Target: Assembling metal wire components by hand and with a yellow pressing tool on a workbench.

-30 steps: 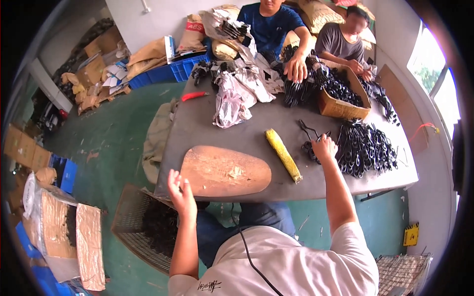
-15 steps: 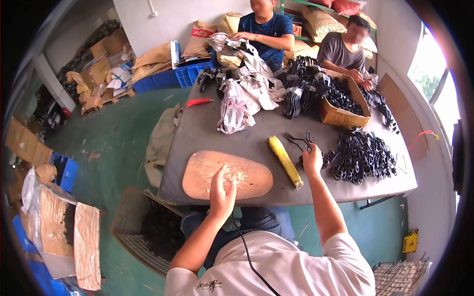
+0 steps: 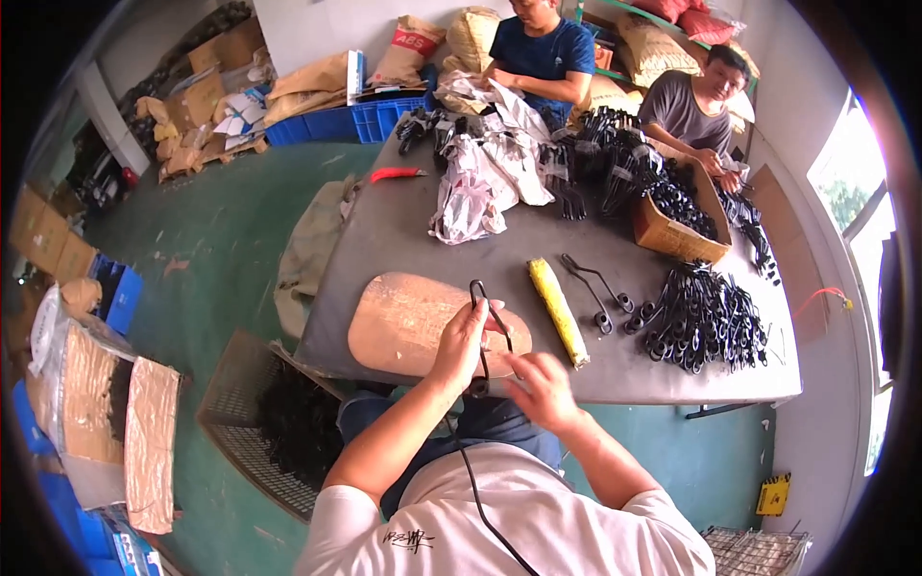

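A bent black wire piece [image 3: 477, 285], U-shaped with rounded ends, is gripped in my left hand [image 3: 462, 348]. Its bend points up and its legs hang down over the near part of the wooden board [image 3: 394, 322]. Just right of its lower end is my right hand [image 3: 544, 389], its fingers loosely bent and apart, with nothing visible in them. A yellow wrapped bar [image 3: 557, 312] lies right of the board. Beyond that bar, more bent wire pieces [image 3: 595, 288] rest singly on the table.
The grey table [image 3: 384, 230] carries a pile of black parts [image 3: 706, 322], a cardboard box [image 3: 684, 237] of them, pale wrapping [image 3: 471, 192] and a red-handled tool [image 3: 397, 174]. Two people sit across. A crate [image 3: 254, 413] stands at my left; a cord runs down my shirt.
A bent wire piece has come from the table's right side to above the board, into my left hand. My right hand has moved left and toward me, letting go of it.
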The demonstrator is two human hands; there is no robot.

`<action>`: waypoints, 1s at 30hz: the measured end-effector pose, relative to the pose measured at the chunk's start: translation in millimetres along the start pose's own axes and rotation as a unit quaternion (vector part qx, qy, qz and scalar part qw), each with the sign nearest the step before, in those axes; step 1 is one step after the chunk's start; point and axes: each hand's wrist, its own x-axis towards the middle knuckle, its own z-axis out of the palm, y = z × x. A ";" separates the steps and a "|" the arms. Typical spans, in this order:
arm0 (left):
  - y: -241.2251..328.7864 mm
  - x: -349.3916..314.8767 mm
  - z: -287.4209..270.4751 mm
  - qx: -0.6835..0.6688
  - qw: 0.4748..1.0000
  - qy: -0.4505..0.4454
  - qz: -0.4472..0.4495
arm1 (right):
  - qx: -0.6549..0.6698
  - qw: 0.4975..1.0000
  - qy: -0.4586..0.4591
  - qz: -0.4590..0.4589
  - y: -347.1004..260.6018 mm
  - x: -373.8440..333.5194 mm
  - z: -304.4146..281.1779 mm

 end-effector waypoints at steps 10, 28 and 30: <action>-5.5 34.3 -2.7 0.156 0.984 -0.024 0.086 | -0.197 0.930 -0.123 0.286 102.9 -19.2 -20.1; 21.9 28.9 -1.0 0.443 0.872 -0.020 0.210 | 0.259 0.893 0.024 0.367 -27.5 -6.3 -61.3; 24.0 27.9 1.2 0.459 0.866 -0.006 0.199 | 0.214 0.911 0.023 0.352 -21.7 -2.9 -53.4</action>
